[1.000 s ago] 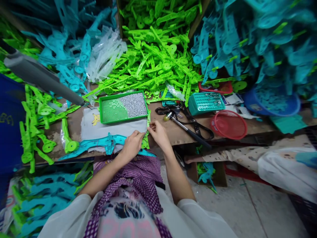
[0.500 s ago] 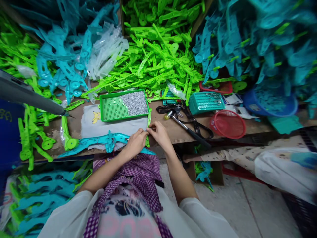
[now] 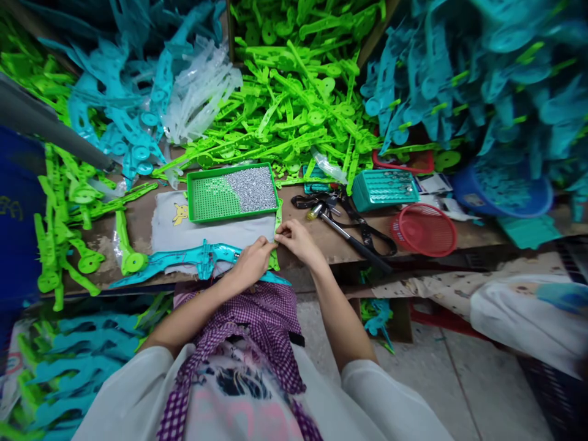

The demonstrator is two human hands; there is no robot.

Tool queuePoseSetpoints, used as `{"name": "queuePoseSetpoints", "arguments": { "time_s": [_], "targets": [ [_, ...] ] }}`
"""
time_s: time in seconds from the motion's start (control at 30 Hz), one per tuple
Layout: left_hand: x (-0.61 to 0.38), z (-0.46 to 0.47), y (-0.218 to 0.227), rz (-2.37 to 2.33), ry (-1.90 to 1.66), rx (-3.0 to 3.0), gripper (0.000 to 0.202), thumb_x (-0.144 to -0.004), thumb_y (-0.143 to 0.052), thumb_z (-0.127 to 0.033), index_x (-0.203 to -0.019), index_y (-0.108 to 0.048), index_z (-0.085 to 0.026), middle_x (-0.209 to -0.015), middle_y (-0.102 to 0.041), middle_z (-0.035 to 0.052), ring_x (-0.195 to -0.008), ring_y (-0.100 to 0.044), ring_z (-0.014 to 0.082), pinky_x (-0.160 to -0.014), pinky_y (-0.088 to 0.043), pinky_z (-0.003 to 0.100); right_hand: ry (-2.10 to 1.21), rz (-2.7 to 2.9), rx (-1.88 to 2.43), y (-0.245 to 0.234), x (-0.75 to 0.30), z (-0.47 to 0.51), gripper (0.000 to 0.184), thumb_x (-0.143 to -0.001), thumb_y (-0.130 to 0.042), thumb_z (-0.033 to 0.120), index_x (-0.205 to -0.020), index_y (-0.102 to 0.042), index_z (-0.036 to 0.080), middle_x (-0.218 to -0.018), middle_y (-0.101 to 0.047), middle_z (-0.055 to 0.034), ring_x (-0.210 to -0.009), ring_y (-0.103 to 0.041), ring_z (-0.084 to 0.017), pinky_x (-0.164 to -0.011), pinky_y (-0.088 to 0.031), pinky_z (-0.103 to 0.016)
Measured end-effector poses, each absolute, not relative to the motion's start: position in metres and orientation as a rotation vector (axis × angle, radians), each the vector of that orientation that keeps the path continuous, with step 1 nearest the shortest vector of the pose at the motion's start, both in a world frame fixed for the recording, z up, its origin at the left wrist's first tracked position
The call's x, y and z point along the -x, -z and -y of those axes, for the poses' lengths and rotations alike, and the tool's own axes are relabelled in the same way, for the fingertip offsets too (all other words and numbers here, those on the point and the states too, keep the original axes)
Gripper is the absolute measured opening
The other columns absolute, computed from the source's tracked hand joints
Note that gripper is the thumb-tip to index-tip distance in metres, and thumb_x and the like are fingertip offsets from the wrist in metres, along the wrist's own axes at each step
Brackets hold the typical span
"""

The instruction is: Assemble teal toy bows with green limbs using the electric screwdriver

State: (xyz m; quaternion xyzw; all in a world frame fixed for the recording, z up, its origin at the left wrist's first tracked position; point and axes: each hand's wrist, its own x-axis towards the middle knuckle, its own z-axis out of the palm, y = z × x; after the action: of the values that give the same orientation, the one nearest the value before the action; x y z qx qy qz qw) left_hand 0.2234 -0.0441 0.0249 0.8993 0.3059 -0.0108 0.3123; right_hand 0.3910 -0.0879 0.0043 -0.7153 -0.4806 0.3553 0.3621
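Note:
My left hand [image 3: 252,263] and my right hand [image 3: 297,241] meet at the front edge of the wooden bench [image 3: 321,236], fingers pinched together on a narrow green plastic strip [image 3: 277,228] that stands upright between them. A turquoise plastic toy part [image 3: 184,260] lies on a grey cloth [image 3: 215,236] just left of my left hand. Behind the hands sits a green tray [image 3: 232,193] half filled with small silver screws.
Heaps of green parts [image 3: 294,98] and turquoise parts [image 3: 459,79] crowd the back. A hammer [image 3: 344,236], black scissors, a teal box [image 3: 384,188] and a red basket [image 3: 427,229] lie to the right. A grey tool [image 3: 50,131] hangs at left. Another person's leg is at right.
The view has shifted slightly. My hands stay pinched on the green strip, moved a little up and right; the grey tool at left has drifted higher.

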Motion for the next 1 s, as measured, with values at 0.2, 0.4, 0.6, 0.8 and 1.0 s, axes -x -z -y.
{"name": "queuePoseSetpoints", "arguments": {
  "time_s": [0.2,0.4,0.6,0.8,1.0],
  "targets": [
    [-0.209,0.050,-0.023,-0.782,-0.079,-2.410,0.038,-0.095,-0.037,-0.014,-0.126,-0.058,-0.021,-0.102,-0.057,0.0076,-0.088,-0.061,0.0173,-0.081,-0.050,0.028,-0.807,1.295,1.904,-0.008,-0.386,0.093,0.007,-0.079,-0.062,0.025,-0.084,-0.060,0.020,-0.088,-0.056,-0.0029,-0.079,-0.058,-0.016,-0.078,-0.047,-0.032],
    [-0.197,0.065,-0.030,-0.855,-0.152,-2.238,0.030,-0.096,-0.044,-0.023,-0.116,-0.066,-0.017,-0.088,-0.061,0.0064,-0.083,-0.061,0.0177,-0.081,-0.049,0.029,-0.825,1.286,1.887,-0.004,-0.387,0.091,0.008,-0.078,-0.063,0.025,-0.083,-0.060,0.020,-0.085,-0.054,-0.0018,-0.079,-0.057,-0.016,-0.077,-0.047,-0.031],
    [-0.206,0.055,-0.041,-0.760,-0.058,-2.181,0.031,-0.095,-0.042,-0.020,-0.111,-0.068,-0.016,-0.089,-0.063,0.0075,-0.089,-0.061,0.0202,-0.084,-0.048,0.032,-0.831,1.276,1.863,-0.004,-0.386,0.092,0.006,-0.079,-0.061,0.024,-0.083,-0.059,0.020,-0.087,-0.053,-0.0019,-0.080,-0.056,-0.017,-0.078,-0.048,-0.033],
    [-0.211,0.041,-0.051,-0.726,-0.079,-1.971,0.027,-0.091,-0.050,-0.019,-0.108,-0.071,-0.016,-0.094,-0.070,0.0070,-0.089,-0.065,0.0185,-0.086,-0.049,0.031,-0.851,1.291,1.855,-0.011,-0.387,0.090,0.006,-0.078,-0.061,0.025,-0.080,-0.059,0.020,-0.082,-0.055,-0.0014,-0.082,-0.056,-0.017,-0.077,-0.047,-0.032],
    [-0.217,0.052,-0.036,-0.593,0.059,-1.887,0.028,-0.089,-0.051,-0.016,-0.108,-0.070,-0.012,-0.107,-0.072,0.0102,-0.098,-0.066,0.0202,-0.090,-0.049,0.033,-0.835,1.318,1.968,-0.016,-0.386,0.087,0.006,-0.075,-0.061,0.022,-0.080,-0.058,0.019,-0.081,-0.053,-0.0005,-0.076,-0.054,-0.016,-0.074,-0.043,-0.031]
  ]
}}
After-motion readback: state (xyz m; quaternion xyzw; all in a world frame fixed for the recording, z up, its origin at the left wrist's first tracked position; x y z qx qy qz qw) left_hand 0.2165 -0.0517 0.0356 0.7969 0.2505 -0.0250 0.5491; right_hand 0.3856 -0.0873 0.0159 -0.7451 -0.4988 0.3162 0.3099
